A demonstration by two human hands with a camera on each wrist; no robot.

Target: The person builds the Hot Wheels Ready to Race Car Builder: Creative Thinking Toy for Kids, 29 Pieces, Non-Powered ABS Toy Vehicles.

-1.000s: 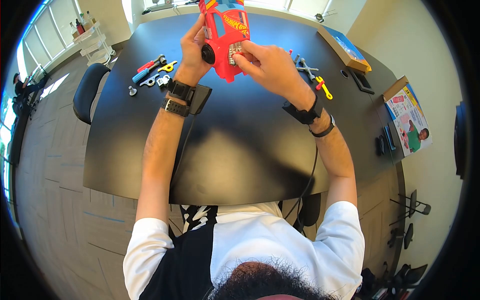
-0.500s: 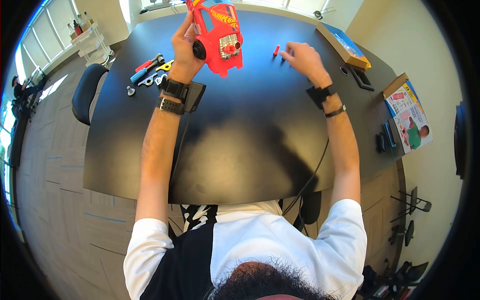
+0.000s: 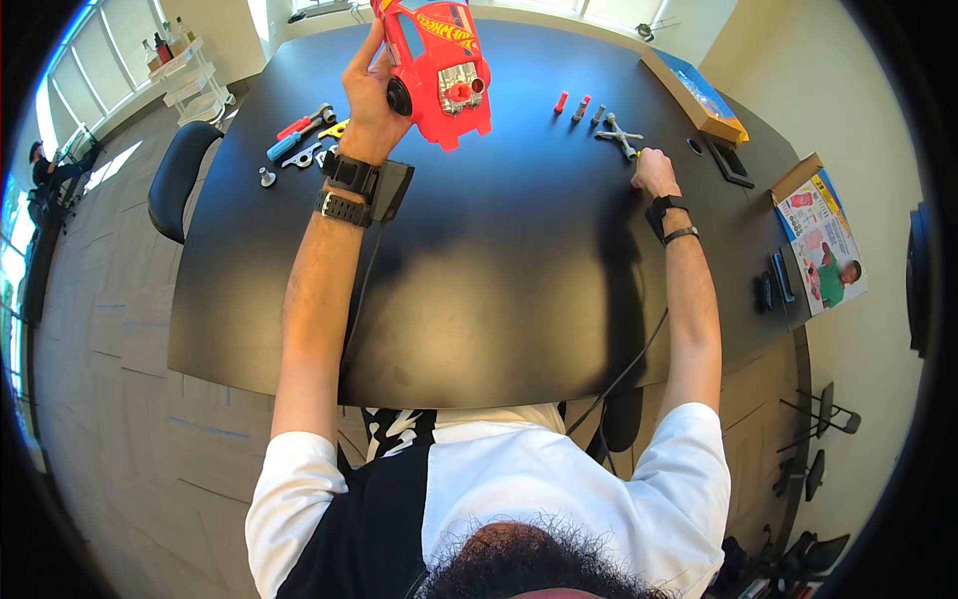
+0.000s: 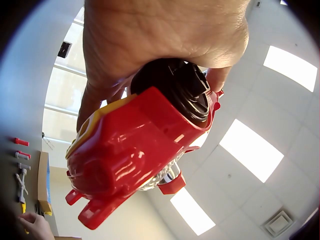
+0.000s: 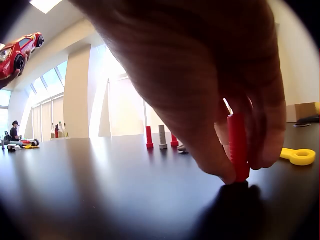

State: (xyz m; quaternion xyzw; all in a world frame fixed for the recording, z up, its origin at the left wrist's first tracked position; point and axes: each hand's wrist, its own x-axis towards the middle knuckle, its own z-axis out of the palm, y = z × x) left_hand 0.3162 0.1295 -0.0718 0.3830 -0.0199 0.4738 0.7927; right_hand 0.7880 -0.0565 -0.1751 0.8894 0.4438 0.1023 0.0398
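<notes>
My left hand [image 3: 371, 115] holds a red toy car [image 3: 439, 90] up over the far part of the table, palm and fingers around its side by a black wheel [image 4: 172, 92]. A red piece stands out of the car's silvery engine [image 3: 461, 90]. To the right, my right hand [image 3: 657, 175] is down at the tabletop. In the right wrist view its thumb and fingers pinch a red toy bolt [image 5: 238, 145], upright with its lower end close over the table. A yellow toy wrench [image 5: 302, 156] lies beside these fingers, mostly covered by the hand in the head view.
Several toy bolts [image 3: 581, 108] stand upright near a grey cross-shaped wrench [image 3: 621, 135]. Toy tools [image 3: 299, 130] lie at the left, with a small grey bolt [image 3: 266, 178]. An open box [image 3: 696, 95] sits at the back right, and a printed box [image 3: 823, 240] leans at the right edge.
My right hand has left the car's engine, passed right over the standing bolts and come down by the yellow wrench, gripping the red bolt. The left hand keeps the car raised, shifted slightly left.
</notes>
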